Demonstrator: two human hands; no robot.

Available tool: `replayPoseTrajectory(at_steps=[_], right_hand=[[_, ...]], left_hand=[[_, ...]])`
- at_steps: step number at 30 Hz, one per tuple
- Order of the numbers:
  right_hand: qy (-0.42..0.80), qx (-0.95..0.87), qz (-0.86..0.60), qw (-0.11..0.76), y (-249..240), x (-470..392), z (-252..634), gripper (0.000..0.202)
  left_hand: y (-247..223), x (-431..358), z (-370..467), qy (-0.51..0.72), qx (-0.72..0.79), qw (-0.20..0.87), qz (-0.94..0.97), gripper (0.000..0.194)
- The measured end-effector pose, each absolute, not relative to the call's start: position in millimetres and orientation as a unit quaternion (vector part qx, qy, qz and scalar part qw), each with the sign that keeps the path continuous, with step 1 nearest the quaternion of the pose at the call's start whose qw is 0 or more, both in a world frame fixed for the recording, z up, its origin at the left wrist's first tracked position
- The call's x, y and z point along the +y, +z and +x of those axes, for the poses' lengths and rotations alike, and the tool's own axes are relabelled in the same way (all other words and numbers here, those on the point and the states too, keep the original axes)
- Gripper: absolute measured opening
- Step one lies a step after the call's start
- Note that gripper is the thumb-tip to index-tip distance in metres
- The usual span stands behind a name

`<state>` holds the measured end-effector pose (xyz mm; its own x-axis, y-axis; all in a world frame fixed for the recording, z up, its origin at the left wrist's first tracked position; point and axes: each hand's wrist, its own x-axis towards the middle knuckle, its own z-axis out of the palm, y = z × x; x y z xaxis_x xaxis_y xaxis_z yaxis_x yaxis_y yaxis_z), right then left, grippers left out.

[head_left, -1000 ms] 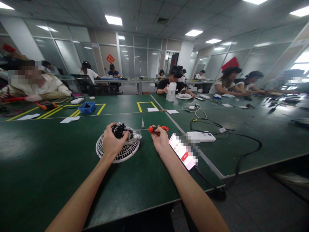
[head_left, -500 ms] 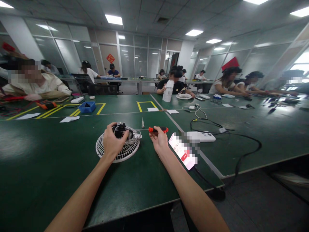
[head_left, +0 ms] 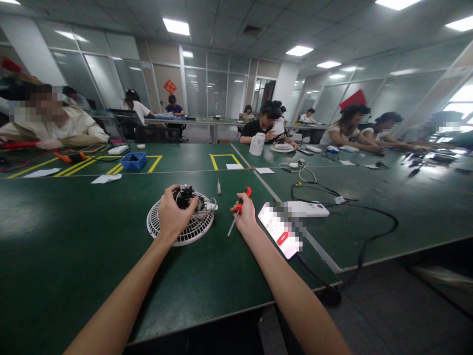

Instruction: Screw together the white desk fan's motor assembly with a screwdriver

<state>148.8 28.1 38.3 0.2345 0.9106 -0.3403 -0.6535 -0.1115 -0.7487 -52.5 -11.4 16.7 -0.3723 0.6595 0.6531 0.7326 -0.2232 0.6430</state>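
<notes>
My left hand (head_left: 173, 215) is wrapped round a black fan motor assembly (head_left: 185, 196) with white wires, which sits on a round white fan grille (head_left: 185, 236) lying on the green table. Part of the motor is hidden behind my fingers. To the right, my right hand (head_left: 244, 213) grips a red and black screwdriver (head_left: 239, 207), its metal shaft slanting down to the left, apart from the fan. A small pointed tool (head_left: 219, 186), too small to name, lies on the table between and beyond my hands.
A lit phone (head_left: 279, 231) lies right of my right forearm, with a white power strip (head_left: 308, 209) and black cables beyond. A blue tray (head_left: 133, 161) and paper slips (head_left: 106, 178) lie at the back left. Across the table a person works beside a white fan base part (head_left: 256, 144).
The screwdriver has swung in my right hand from lying level, pointing left at the motor, to slanting with its tip down toward me. My left hand stays on the motor.
</notes>
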Motion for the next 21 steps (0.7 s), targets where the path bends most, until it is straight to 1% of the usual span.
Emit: replayPoseTrajectory(at_steps=[7, 10, 12, 14, 16, 18, 21], right_hand=[[0.640, -0.187, -0.436, 0.604, 27.5, 35.9, 148.2, 0.023], [0.618, -0.252, -0.453, 0.591, 22.6, 41.6, 150.2, 0.026], [0.558, -0.329, -0.501, 0.574, 19.4, 44.4, 151.6, 0.027], [0.447, -0.434, -0.568, 0.538, 16.6, 45.3, 152.7, 0.025], [0.321, -0.535, -0.621, 0.474, 14.0, 44.3, 153.3, 0.020], [0.219, -0.610, -0.654, 0.390, 11.0, 42.3, 152.9, 0.018], [0.138, -0.672, -0.670, 0.284, 5.3, 39.7, 151.3, 0.034]], left_hand=[[19.6, -12.7, -52.3, -0.540, -0.624, 0.027, -0.565, 0.063], [20.5, -12.5, -53.8, -0.542, -0.615, 0.019, -0.572, 0.063], [21.0, -12.3, -55.4, -0.546, -0.610, 0.014, -0.573, 0.063], [22.4, -12.7, -57.0, -0.548, -0.611, 0.012, -0.572, 0.065], [25.0, -14.1, -58.5, -0.543, -0.618, 0.010, -0.568, 0.066], [28.5, -16.0, -60.4, -0.538, -0.628, 0.010, -0.562, 0.068], [33.3, -18.5, -66.2, -0.529, -0.638, 0.010, -0.559, 0.069]])
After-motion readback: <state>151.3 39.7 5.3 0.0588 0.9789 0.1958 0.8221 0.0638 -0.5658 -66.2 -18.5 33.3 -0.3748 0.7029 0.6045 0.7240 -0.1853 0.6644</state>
